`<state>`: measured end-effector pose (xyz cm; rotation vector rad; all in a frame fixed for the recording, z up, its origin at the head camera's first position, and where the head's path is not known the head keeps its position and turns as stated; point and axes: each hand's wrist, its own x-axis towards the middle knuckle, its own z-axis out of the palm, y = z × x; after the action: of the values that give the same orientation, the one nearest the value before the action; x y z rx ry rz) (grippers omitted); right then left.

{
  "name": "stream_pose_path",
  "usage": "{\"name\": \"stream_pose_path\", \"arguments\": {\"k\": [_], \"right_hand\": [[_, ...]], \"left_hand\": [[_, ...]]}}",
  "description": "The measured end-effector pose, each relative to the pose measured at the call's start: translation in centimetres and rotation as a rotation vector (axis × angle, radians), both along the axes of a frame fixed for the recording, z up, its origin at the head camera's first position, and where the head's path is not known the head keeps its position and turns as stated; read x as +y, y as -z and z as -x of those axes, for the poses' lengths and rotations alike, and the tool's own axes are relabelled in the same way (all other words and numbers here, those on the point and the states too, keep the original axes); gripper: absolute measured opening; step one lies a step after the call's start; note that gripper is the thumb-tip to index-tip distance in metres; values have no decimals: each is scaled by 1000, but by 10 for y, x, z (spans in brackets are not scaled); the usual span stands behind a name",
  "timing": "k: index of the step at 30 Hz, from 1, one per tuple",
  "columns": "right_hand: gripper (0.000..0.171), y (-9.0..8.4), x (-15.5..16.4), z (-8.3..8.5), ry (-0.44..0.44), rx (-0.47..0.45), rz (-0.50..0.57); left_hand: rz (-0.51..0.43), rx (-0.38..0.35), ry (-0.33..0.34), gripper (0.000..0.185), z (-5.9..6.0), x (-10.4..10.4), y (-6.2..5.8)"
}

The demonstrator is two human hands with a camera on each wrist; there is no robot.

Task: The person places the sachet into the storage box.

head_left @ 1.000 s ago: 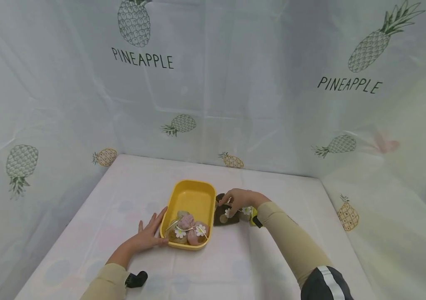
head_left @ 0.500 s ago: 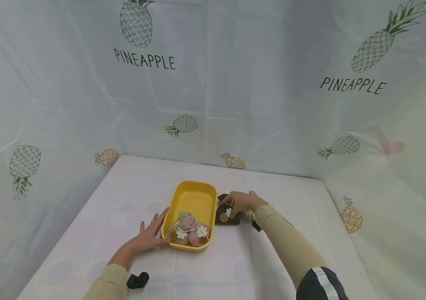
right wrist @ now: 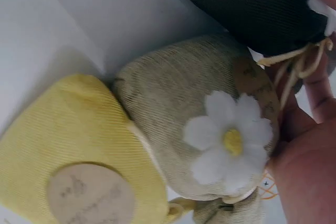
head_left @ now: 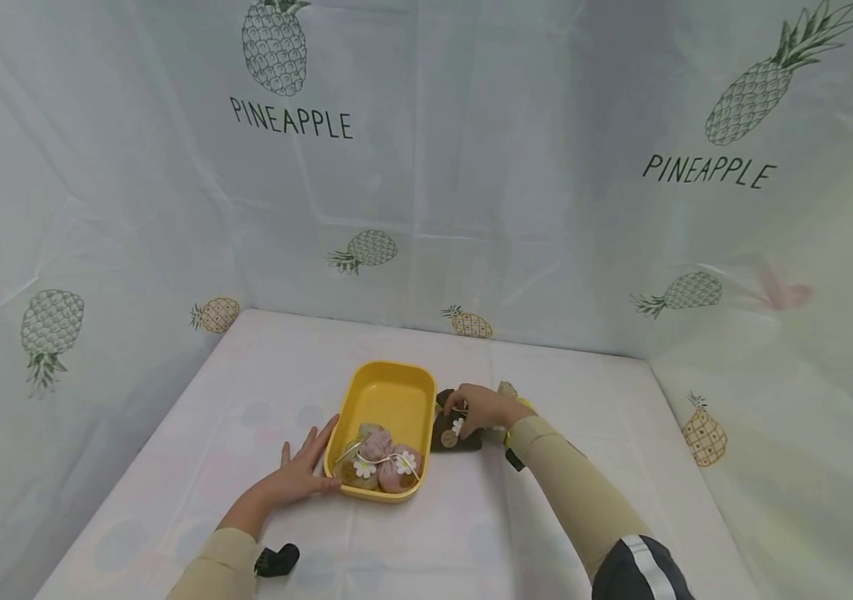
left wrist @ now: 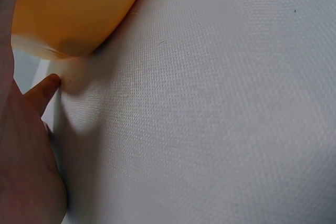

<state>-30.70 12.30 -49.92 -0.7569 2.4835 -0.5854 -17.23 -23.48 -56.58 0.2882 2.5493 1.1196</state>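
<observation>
Right hand on the dark pouch, left hand steadying the yellow tub.

Your right hand (head_left: 481, 408) curls its fingers round the dark brown pouch (head_left: 447, 432), which lies on the worktop (head_left: 471, 533) touching the yellow tub's (head_left: 385, 390) right wall, near the middle. Take the pouch by its tied neck so the string and daisy stay clear of your fingers, and keep it apart from the beige pouch (right wrist: 194, 124) and yellow pouch (right wrist: 68, 156) just beside it. Your left hand (head_left: 297, 475) lies released, fingers straight against the tub's near-left corner; keep it pressing there. The tub holds about 3 pouches (head_left: 380, 463) bunched at its near end; its far end is bare.
</observation>
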Motion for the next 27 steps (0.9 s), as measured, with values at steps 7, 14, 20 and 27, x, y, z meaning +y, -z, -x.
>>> {"name": "stream_pose_path", "arguments": {"k": [7,14,20,27], "right_hand": [[37,3,5,-4,2,26,44],[37,-4,13,-5,-8,63,78],[35,-24,18,-7,-11,92,87],[35,-42,18,-9,-17,87,200]], "left_hand": [[11,6,-4,111,0,1,1],[13,10,-1,112,1,0,2],[18,19,-7,112,1,0,1],[-4,27,23,113,0,-1,-1]]}}
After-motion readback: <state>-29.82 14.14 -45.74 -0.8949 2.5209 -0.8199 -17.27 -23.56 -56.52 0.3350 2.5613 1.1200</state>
